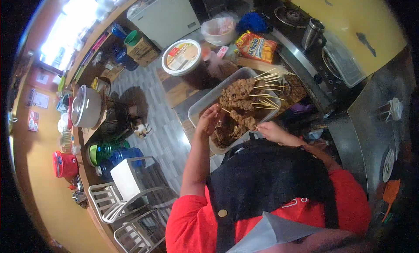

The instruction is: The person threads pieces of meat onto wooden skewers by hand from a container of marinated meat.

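My right hand [276, 133] pinches the stick end of a meat skewer [244, 121], which points left over a clear plastic tub [192, 109]. My left hand [210, 119] is curled close to the skewer's bare tip; what its fingers hold, if anything, is hidden. Beneath both hands, loose marinated meat [223, 136] lies in the near-left part of the tub. Loaded skewers [239, 94] are piled along its far side, their bare sticks [267, 83] sticking out to the right.
Behind the tub stand a large lidded bucket [182, 56], a white basin [218, 31] and a yellow-orange food packet [256, 47]. A stove [301, 48] holding a metal tumbler [312, 34] is at right. Further left are white chairs [126, 183] and a cat [140, 130] on the floor.
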The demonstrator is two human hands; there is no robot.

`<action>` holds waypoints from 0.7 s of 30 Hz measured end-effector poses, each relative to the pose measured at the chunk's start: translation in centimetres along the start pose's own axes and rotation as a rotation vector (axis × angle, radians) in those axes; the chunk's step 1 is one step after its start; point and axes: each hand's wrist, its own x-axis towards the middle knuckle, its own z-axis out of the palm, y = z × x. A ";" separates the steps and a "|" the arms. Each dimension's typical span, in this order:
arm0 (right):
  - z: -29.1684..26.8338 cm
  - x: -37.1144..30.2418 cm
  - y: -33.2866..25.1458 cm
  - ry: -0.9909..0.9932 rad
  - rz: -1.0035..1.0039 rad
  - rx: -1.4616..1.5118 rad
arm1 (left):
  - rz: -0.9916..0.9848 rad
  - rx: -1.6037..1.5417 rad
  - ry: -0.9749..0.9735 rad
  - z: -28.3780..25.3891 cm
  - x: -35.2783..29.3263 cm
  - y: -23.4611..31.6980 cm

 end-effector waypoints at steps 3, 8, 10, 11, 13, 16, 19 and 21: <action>0.5 0.2 -0.2 -0.018 0.066 0.062 | 0.018 0.038 -0.010 0.4 0.0 -0.7; 1.0 1.0 0.7 0.052 -0.057 0.012 | 0.041 0.152 0.070 0.7 -0.2 -0.8; 0.8 1.3 1.1 0.074 -0.041 0.003 | 0.010 0.144 0.123 1.1 -0.3 -0.6; 0.7 1.5 1.3 0.097 -0.026 -0.005 | 0.000 0.130 0.099 1.3 -0.4 -0.5; 0.8 1.5 0.8 0.088 -0.069 -0.043 | -0.004 0.113 0.087 0.7 -0.8 -0.7; 1.0 1.6 0.6 0.050 -0.098 -0.061 | 0.028 0.055 -0.026 0.1 -0.6 -1.6; 1.2 1.5 0.4 0.018 -0.079 -0.027 | 0.036 0.025 0.117 -0.1 -0.6 -2.0; 1.1 1.3 0.3 0.027 -0.072 -0.010 | -0.016 0.096 0.200 -0.1 -0.3 -1.8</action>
